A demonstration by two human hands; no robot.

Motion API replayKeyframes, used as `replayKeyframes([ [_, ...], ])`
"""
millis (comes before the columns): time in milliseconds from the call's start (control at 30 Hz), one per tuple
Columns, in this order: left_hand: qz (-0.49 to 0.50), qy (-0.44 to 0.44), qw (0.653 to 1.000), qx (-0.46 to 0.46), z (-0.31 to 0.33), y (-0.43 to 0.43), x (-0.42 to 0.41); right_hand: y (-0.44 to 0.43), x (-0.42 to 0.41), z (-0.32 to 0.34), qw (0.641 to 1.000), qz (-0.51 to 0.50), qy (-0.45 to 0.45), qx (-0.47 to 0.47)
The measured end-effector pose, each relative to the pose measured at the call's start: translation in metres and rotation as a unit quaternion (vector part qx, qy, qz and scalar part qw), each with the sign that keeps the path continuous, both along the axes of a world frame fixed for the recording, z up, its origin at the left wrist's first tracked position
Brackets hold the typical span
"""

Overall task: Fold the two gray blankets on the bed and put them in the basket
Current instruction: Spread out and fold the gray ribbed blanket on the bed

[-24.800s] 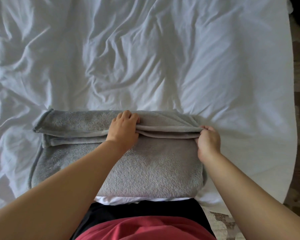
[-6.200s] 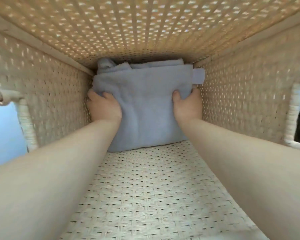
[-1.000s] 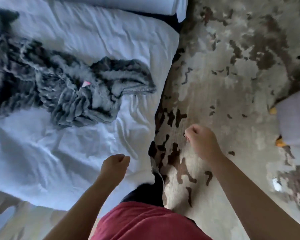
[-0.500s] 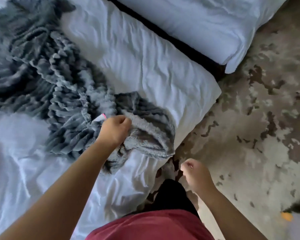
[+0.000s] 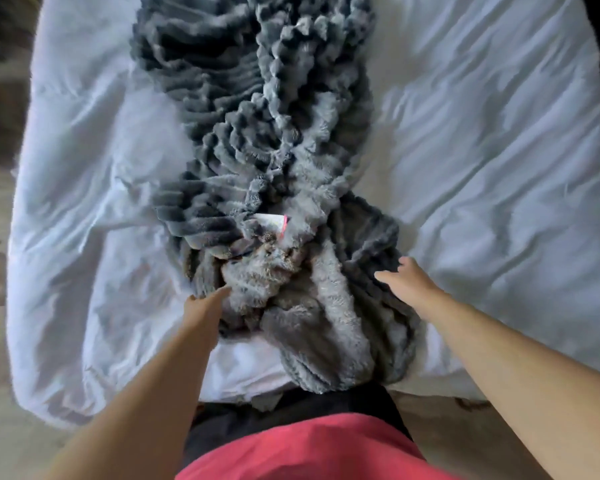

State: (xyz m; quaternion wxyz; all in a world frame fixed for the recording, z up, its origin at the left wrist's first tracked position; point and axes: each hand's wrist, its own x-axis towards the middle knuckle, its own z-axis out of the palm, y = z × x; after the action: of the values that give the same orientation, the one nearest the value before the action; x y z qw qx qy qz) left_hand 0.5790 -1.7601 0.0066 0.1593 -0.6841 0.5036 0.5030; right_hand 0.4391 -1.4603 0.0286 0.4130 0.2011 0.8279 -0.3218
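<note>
Reaching in from the near side of the bed, both hands are now at the dark gray ribbed plush blanket (image 5: 257, 116). It lies in a long bunched heap on the wrinkled white bed sheet (image 5: 499, 168), its near end spilling over the mattress edge toward the person.

Half a second ago the left hand (image 5: 205, 306) was closed on the fabric beside the small white tag with a pink edge (image 5: 272, 221). That grip has been let go: the left fingers (image 5: 219, 294) are straight and together, holding nothing, their tips touching the fluffy folds on the heap's near-left flank. The tag now sits well beyond those fingertips.

The right hand (image 5: 411, 282), which hung curled over the patterned floor a moment back, has swung across onto the bed. Its fingers (image 5: 385, 276) are spread apart and clamped on nothing, at the ribbed fold on the heap's right flank. Whether they touch it I cannot tell.

For the task, this looks like the start of the second blanket. The smooth gray blanket was seen tucked into the wicker basket some seconds ago, and that basket is out of view now. Nothing of this heap is folded yet. My judgement is that the hands are hunting for an edge or corners to spread it flat first. The deep pile and tangled folds may hide the hems, so a wrong layer could be picked up.
</note>
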Motion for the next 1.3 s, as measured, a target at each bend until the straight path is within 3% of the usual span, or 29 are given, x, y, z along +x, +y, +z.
replayKeyframes([
  [233, -0.012, 0.017, 1.0, -0.015, 0.0, 0.052, -0.014, -0.021, -0.012, -0.041, 0.997, 0.037, -0.049, -0.051],
  [333, 0.002, 0.002, 1.0, 0.0, 0.014, 0.048, -0.018, -0.024, -0.011, -0.04, 0.992, 0.03, -0.121, -0.036],
  [500, -0.069, -0.066, 0.985, -0.146, 0.033, 0.032, -0.018, -0.018, -0.017, -0.036, 0.991, -0.005, -0.128, -0.025],
  [600, 0.051, -0.036, 0.973, -0.222, 0.04, 0.019, -0.012, -0.01, -0.024, -0.032, 0.993, -0.081, -0.081, -0.03],
  [700, 0.13, -0.042, 0.973, -0.185, 0.042, -0.005, 0.001, -0.002, -0.031, -0.022, 0.975, -0.189, -0.076, -0.087],
  [733, 0.101, -0.048, 0.981, -0.158, 0.043, -0.01, 0.006, 0.0, -0.033, -0.016, 0.967, -0.217, -0.081, -0.105],
  [800, -0.073, -0.095, 0.985, -0.122, 0.047, -0.018, 0.018, 0.008, -0.032, -0.002, 0.957, -0.254, -0.075, -0.116],
  [933, -0.304, -0.174, 0.921, -0.172, 0.058, -0.029, 0.022, 0.029, -0.011, 0.019, 0.947, -0.3, -0.034, -0.106],
  [1067, -0.482, -0.068, 0.835, -0.258, 0.052, -0.032, -0.007, 0.043, 0.03, 0.027, 0.921, -0.365, -0.02, -0.135],
  [1167, -0.541, 0.023, 0.799, -0.261, 0.045, -0.03, -0.04, 0.043, 0.069, 0.03, 0.936, -0.335, -0.034, -0.103],
  [1233, -0.573, 0.033, 0.784, -0.237, 0.034, -0.032, -0.056, 0.04, 0.094, 0.028, 0.949, -0.303, -0.052, -0.07],
  [1300, -0.646, -0.012, 0.731, -0.221, 0.017, -0.033, -0.06, 0.035, 0.116, 0.022, 0.964, -0.256, -0.063, -0.027],
])
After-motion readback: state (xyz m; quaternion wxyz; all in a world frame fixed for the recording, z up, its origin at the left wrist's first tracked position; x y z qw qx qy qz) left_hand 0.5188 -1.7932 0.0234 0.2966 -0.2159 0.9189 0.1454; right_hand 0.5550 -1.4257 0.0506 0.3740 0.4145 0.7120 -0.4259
